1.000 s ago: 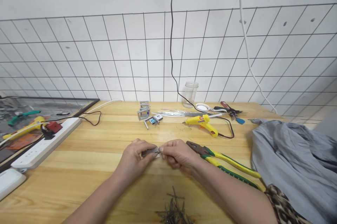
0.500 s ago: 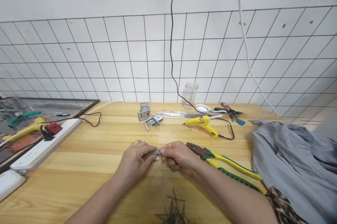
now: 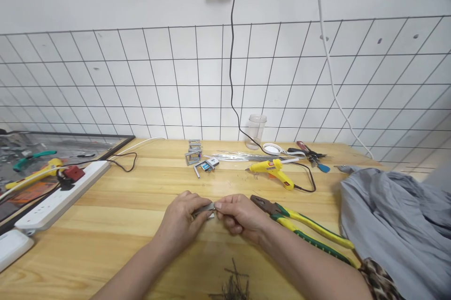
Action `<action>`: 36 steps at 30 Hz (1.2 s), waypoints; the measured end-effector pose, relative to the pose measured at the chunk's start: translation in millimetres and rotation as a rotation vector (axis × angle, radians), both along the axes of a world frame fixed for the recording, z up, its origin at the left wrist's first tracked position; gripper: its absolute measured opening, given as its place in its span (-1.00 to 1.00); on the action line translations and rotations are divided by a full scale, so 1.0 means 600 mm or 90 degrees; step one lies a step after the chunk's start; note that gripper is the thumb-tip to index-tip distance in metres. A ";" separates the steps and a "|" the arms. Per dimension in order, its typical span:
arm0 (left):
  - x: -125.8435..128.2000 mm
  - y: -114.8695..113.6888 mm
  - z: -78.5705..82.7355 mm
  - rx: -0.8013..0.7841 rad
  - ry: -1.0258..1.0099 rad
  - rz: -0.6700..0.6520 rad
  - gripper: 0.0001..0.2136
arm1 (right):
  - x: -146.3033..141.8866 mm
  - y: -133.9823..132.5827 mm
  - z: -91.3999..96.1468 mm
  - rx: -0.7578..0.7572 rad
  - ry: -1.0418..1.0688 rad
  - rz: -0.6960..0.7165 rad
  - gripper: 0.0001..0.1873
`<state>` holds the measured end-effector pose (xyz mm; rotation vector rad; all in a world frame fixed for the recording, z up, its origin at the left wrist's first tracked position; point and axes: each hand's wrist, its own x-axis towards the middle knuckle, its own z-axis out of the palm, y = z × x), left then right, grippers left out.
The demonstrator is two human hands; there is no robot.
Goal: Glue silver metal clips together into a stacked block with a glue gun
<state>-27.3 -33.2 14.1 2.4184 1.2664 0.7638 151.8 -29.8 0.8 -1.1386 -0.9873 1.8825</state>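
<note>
My left hand (image 3: 180,215) is closed around a small flat grey piece (image 3: 208,207), thumb below and fingers above. At the right end of that piece, my right hand (image 3: 239,213) pinches with thumb and forefinger; whatever lies between those tips is too small to make out. Both hands meet low over the wooden table. Large pliers (image 3: 313,229) with yellow-green handles lie beside and partly behind my right forearm. Nearer to me is a pile of thin dark sticks or wire bits (image 3: 235,286), cut off by the bottom edge.
Small grey frames (image 3: 193,155) stand by a blue-and-white box (image 3: 210,164). Behind are thin silvery rods (image 3: 236,155), a yellow glue gun (image 3: 273,168) and a clear jar (image 3: 256,132). A power strip (image 3: 63,196) lies left, grey cloth (image 3: 391,215) right.
The whole view has shifted slightly, so everything sits a little lower in the picture. Both hands keep the same hold on the grey piece.
</note>
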 end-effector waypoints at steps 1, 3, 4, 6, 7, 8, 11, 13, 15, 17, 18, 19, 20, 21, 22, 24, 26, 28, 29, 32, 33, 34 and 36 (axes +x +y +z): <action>0.000 0.000 0.000 -0.002 0.001 0.001 -0.86 | 0.000 0.000 0.000 -0.001 0.001 0.001 -0.74; -0.001 -0.001 -0.001 -0.008 0.001 0.002 -0.87 | -0.001 0.000 0.000 -0.003 0.005 0.001 -0.73; -0.001 -0.001 -0.001 -0.009 0.001 0.002 -0.87 | -0.001 0.000 0.000 -0.004 0.007 0.001 -0.72; 0.000 -0.001 -0.001 -0.013 -0.003 0.003 -0.88 | -0.002 0.001 -0.001 -0.006 0.009 0.002 -0.71; 0.000 0.000 -0.001 -0.016 -0.005 0.005 -0.89 | -0.002 0.001 -0.001 -0.006 0.010 0.001 -0.71; 0.000 0.000 0.000 -0.018 -0.007 0.008 -0.89 | -0.002 0.001 -0.001 -0.006 0.010 0.000 -0.72; 0.001 0.002 0.001 -0.025 -0.007 0.016 -0.88 | -0.002 0.000 0.002 -0.005 0.008 -0.008 -0.74; 0.002 0.002 0.002 -0.028 -0.006 0.015 -0.88 | -0.002 -0.002 0.004 -0.007 0.005 -0.007 -0.74; 0.002 0.002 0.002 -0.029 -0.008 0.012 -0.87 | -0.002 -0.003 0.006 -0.009 0.001 -0.001 -0.72; 0.002 0.001 0.002 -0.031 -0.011 0.012 -0.86 | -0.002 -0.002 0.006 -0.009 -0.003 0.001 -0.71; 0.002 0.001 0.002 -0.032 -0.012 0.011 -0.85 | -0.001 -0.002 0.005 -0.008 -0.005 0.002 -0.71; 0.002 0.001 0.002 -0.033 -0.012 0.012 -0.85 | -0.001 -0.001 0.005 -0.007 -0.009 0.002 -0.71; 0.002 0.001 0.002 -0.033 -0.010 0.011 -0.85 | -0.001 0.000 0.004 -0.006 -0.014 0.003 -0.70; 0.001 0.001 0.002 -0.033 -0.008 0.011 -0.85 | -0.001 0.001 0.003 -0.006 -0.020 0.003 -0.69; 0.001 0.001 0.002 -0.034 -0.006 0.012 -0.85 | -0.001 0.001 0.003 -0.004 -0.027 0.004 -0.69; 0.000 0.002 0.003 -0.037 -0.005 0.017 -0.85 | -0.001 0.001 0.006 0.002 -0.046 0.005 -0.69; -0.001 0.003 0.004 -0.042 -0.005 0.021 -0.85 | 0.000 0.000 0.013 0.013 -0.072 0.007 -0.71; -0.003 0.003 0.007 -0.044 -0.006 0.019 -0.86 | 0.005 0.001 0.022 0.037 -0.108 0.010 -0.78; -0.004 0.004 0.009 -0.044 -0.006 0.017 -0.86 | 0.009 0.002 0.027 0.055 -0.132 0.010 -0.80; -0.008 0.006 0.013 -0.045 0.001 0.015 -0.87 | 0.032 0.010 0.042 0.132 -0.242 0.018 -0.81; -0.010 0.007 0.013 -0.047 0.005 0.015 -0.87 | 0.042 0.013 0.047 0.163 -0.291 0.025 -0.84; -0.012 0.008 0.014 -0.050 0.009 0.015 -0.86 | 0.053 0.016 0.051 0.194 -0.343 0.036 -0.89; -0.014 0.009 0.015 -0.055 0.016 0.016 -0.86 | 0.073 0.019 0.058 0.257 -0.445 0.069 -0.94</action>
